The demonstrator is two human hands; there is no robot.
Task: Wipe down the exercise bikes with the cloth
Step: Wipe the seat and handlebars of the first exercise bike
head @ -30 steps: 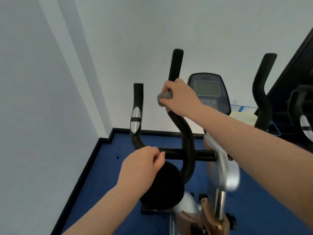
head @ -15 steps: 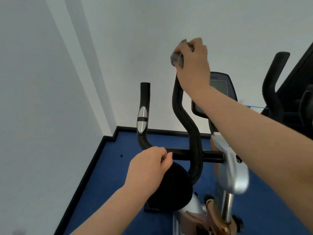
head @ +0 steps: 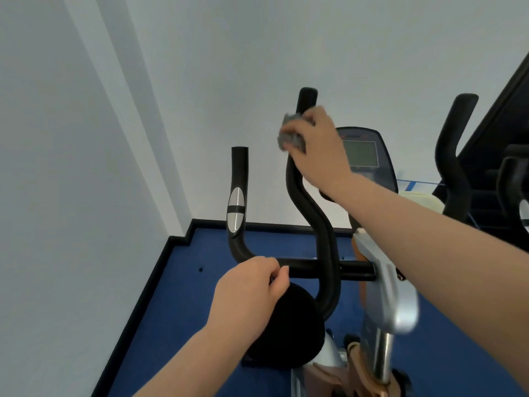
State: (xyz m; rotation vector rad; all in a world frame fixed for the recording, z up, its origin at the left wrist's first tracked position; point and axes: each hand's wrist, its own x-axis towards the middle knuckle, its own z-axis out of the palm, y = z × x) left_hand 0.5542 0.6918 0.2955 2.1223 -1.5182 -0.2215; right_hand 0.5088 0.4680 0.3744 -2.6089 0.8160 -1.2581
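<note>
the grey cloth point(head: 290, 133) sits bunched against the upper part of the tall black handlebar point(head: 312, 213), just below its rounded top end. the right hand point(head: 317, 147) grips the cloth, fingers curled round it and the bar together. the bar's long axis runs nearly upright here, then bends in an s-curve down toward the crossbar point(head: 315, 269), so most of the unwiped length lies below the grip; the stroke likely has to follow it downward. the left hand point(head: 252, 293) is curled on the crossbar near the short handlebar point(head: 239, 196), apparently steadying the bike. the console point(head: 360, 154) stands just beside the right hand.
</note>
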